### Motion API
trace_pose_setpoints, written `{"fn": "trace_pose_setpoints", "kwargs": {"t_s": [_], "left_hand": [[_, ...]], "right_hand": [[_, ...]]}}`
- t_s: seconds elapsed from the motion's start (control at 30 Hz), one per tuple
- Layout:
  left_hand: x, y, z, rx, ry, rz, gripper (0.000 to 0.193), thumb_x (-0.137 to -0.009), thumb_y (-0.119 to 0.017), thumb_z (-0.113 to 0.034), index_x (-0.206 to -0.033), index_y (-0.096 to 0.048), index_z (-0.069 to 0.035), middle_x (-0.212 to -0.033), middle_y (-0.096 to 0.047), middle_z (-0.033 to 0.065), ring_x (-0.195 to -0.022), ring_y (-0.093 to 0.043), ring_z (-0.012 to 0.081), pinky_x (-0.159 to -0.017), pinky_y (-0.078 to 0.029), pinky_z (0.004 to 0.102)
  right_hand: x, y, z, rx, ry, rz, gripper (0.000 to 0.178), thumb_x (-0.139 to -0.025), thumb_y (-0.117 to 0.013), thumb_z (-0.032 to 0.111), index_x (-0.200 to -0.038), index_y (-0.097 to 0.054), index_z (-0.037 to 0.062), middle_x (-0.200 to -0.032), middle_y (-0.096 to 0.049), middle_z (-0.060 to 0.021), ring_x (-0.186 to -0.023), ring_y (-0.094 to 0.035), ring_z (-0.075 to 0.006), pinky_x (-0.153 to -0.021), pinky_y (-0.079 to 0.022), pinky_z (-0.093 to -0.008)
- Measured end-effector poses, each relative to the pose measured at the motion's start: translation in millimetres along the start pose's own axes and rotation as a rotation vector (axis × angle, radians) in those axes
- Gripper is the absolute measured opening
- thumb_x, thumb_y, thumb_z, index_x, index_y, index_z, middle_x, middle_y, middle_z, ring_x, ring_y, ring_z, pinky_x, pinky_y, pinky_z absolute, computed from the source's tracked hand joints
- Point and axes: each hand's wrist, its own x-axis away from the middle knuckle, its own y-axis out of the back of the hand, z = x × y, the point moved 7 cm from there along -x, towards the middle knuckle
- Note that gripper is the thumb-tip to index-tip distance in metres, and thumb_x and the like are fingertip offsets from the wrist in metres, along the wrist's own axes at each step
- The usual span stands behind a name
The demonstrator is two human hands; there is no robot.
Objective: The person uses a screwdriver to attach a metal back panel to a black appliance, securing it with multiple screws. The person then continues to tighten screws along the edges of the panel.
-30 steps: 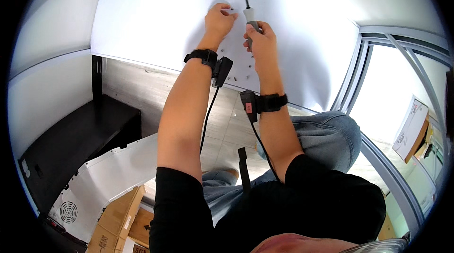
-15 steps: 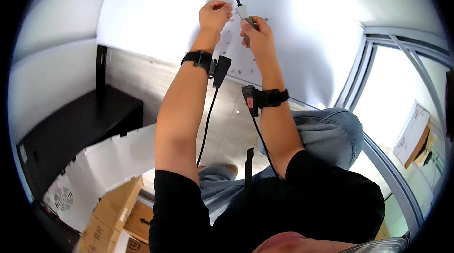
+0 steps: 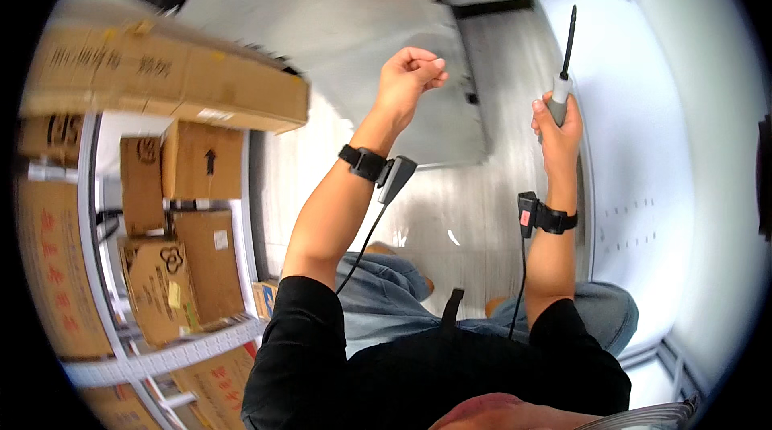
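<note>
Stacked cardboard boxes (image 3: 173,96) fill the left side, some of them on a white metal rack (image 3: 161,357). Next comes the left hand (image 3: 408,76), raised in the air with its fingers curled loosely together over the palm; it holds nothing and touches nothing. A black wrist strap (image 3: 363,163) with a cable sits below it. Behind the hand a large grey panel (image 3: 386,36) lies on the pale floor (image 3: 450,213). Well apart to the right, the right hand (image 3: 557,126) is clamped around the grey handle of a screwdriver (image 3: 563,68). The tool's long axis runs nearly upright, its thin dark shaft pointing up and away from the fist, just beside a white wall panel (image 3: 643,148). The right hand alone has the tool.
</note>
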Motion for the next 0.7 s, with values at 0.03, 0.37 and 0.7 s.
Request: {"fn": "trace_pose_setpoints", "kwargs": {"t_s": [0.03, 0.37, 0.7], "left_hand": [[12, 38, -27, 0.021, -0.073, -0.065, 0.012, -0.085, -0.064, -0.004, -0.094, -0.056, -0.002, -0.083, -0.063, 0.0060, -0.075, -0.063, 0.0166, -0.070, -0.052, 0.0270], [61, 201, -60, 0.151, -0.382, -0.530, 0.014, -0.090, -0.059, -0.016, -0.097, -0.060, -0.003, -0.088, -0.063, 0.0049, -0.085, -0.061, 0.0147, -0.070, -0.048, 0.0289], [32, 208, 31, 0.073, -0.078, -0.441, 0.010, -0.087, -0.061, -0.009, -0.093, -0.062, -0.001, -0.086, -0.059, 0.0011, -0.077, -0.051, 0.0082, -0.071, -0.042, 0.0221]], "right_hand": [[3, -30, 15, 0.091, 0.076, 0.053, 0.018, -0.080, -0.067, 0.015, -0.088, -0.055, 0.0053, -0.072, -0.052, 0.0020, -0.061, -0.047, -0.0060, -0.056, -0.039, -0.0219], [33, -229, 158, 0.616, 1.110, 0.354, 0.019, -0.060, -0.055, 0.000, -0.079, -0.053, -0.0010, -0.126, -0.051, -0.0162, -0.121, -0.044, -0.0357, -0.096, -0.039, -0.0420], [33, -322, 171, 0.917, 1.312, 0.256, 0.013, -0.060, -0.054, 0.000, -0.071, -0.049, 0.0040, -0.142, -0.038, -0.0166, -0.137, -0.025, -0.0348, -0.102, -0.008, -0.0666]]}}
